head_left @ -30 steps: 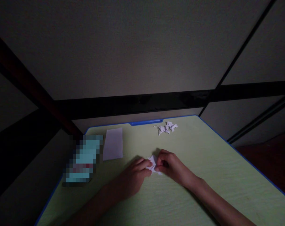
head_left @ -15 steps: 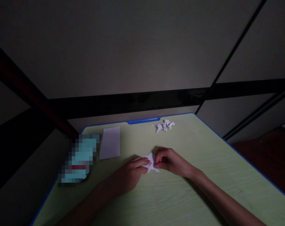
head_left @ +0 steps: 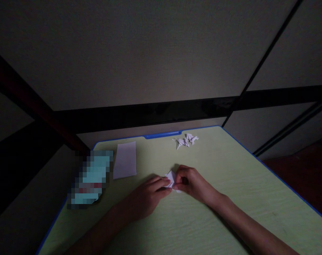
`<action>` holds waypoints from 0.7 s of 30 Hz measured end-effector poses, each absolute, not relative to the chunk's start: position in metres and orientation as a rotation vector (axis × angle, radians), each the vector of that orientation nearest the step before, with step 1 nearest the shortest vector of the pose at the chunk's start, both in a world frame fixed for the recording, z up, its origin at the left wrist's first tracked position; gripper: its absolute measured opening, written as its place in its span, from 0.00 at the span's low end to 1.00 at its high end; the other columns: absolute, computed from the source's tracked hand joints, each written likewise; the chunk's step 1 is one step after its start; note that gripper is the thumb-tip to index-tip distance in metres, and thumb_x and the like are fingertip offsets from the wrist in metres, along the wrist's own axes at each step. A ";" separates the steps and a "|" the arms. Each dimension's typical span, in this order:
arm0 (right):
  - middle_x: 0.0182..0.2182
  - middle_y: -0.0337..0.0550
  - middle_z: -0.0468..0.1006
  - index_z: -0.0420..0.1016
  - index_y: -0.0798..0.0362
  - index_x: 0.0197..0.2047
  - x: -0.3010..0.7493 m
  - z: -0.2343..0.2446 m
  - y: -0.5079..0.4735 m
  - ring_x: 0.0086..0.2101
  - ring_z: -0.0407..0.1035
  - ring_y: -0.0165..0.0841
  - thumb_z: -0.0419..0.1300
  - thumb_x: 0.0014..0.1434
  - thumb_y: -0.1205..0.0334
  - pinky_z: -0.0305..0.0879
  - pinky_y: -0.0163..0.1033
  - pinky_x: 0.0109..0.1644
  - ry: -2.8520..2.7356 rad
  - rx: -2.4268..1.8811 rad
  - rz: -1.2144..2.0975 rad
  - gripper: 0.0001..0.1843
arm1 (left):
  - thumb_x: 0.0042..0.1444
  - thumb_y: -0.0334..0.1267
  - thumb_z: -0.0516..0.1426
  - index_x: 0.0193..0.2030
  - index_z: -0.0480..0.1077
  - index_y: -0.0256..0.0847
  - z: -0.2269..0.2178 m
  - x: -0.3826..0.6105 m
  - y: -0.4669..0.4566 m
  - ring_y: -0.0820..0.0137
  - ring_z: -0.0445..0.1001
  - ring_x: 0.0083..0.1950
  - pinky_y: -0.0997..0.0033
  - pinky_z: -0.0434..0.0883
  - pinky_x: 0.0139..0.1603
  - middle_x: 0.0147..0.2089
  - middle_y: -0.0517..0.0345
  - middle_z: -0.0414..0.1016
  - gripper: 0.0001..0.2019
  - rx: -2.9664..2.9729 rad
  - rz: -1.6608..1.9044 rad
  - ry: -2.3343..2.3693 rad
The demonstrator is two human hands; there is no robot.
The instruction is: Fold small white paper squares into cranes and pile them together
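A small piece of folded white paper (head_left: 171, 176) lies on the table between my two hands, partly hidden by the fingers. My left hand (head_left: 152, 194) is closed on its left side, with fingertips and thumb pressing it from above. On the right side my right hand (head_left: 189, 181) pinches the paper's edge between thumb and curled fingers. Beyond the hands, toward the back edge, small folded white paper figures (head_left: 182, 142) with pointed ends lie close together.
A stack of white paper (head_left: 125, 160) lies at the back left of the pale green table (head_left: 230, 170). Next to it is a pixelated light-blue item (head_left: 93, 179) by the left edge. The table has a blue rim and handle (head_left: 163, 135). Panelled cabinet doors (head_left: 150, 56) stand behind it.
My left thumb has slid right across the lower part of the folded paper, covering more of it. My right hand keeps its pinch, nearly unmoved. The view has shifted slightly.
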State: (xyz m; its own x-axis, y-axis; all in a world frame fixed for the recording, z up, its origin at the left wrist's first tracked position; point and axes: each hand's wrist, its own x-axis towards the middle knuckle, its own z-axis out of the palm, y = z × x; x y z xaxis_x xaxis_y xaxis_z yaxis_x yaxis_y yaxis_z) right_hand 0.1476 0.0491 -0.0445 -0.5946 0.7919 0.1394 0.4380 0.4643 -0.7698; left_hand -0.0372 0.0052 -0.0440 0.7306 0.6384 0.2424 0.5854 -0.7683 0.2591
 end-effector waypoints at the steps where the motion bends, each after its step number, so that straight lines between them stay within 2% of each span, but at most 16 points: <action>1: 0.22 0.39 0.63 0.64 0.58 0.17 0.148 -0.045 0.049 0.22 0.58 0.25 0.60 0.44 0.67 0.52 0.28 0.22 -2.238 -1.014 0.958 0.09 | 0.54 0.28 0.45 0.45 0.64 0.36 -0.044 -0.037 0.005 0.68 0.60 0.51 0.65 0.63 0.50 0.47 0.49 0.66 0.14 2.767 0.477 0.992; 6: 0.22 0.38 0.63 0.64 0.57 0.18 0.148 -0.043 0.049 0.22 0.59 0.26 0.60 0.45 0.65 0.53 0.29 0.23 -2.254 -0.976 0.933 0.10 | 0.54 0.28 0.45 0.43 0.66 0.36 -0.044 -0.036 0.008 0.68 0.62 0.49 0.66 0.64 0.48 0.46 0.50 0.68 0.13 2.770 0.510 0.971; 13: 0.22 0.38 0.64 0.64 0.57 0.18 0.148 -0.038 0.050 0.22 0.59 0.25 0.60 0.44 0.67 0.54 0.29 0.23 -2.269 -0.984 0.989 0.09 | 0.54 0.27 0.43 0.41 0.68 0.30 -0.041 -0.040 0.010 0.68 0.64 0.49 0.67 0.65 0.49 0.47 0.44 0.69 0.15 2.817 0.514 0.901; 21: 0.22 0.38 0.63 0.64 0.58 0.18 0.151 -0.037 0.052 0.22 0.58 0.24 0.60 0.44 0.69 0.53 0.28 0.22 -2.292 -0.904 1.010 0.08 | 0.52 0.25 0.43 0.40 0.69 0.30 -0.037 -0.043 0.011 0.68 0.64 0.50 0.68 0.65 0.49 0.48 0.44 0.68 0.15 2.771 0.505 0.867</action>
